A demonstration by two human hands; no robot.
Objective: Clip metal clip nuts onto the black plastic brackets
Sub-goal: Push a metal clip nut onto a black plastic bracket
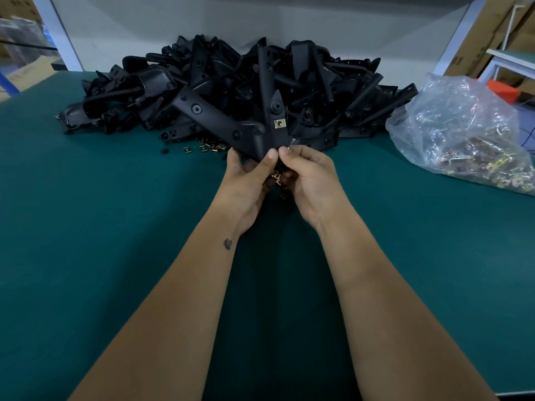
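Left hand (249, 180) fingers grasp black bracket (231, 123) | right hand (307, 180) fingers pinch clip nut (285, 147) at bracket.

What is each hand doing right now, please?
Left hand: closed, gripping the bracket at its near end.
Right hand: closed, pinching at the same end of the bracket; a clip nut there cannot be told.

V-shaped black bracket (231, 123) held upright; brass clip nut (278, 123) clipped on.
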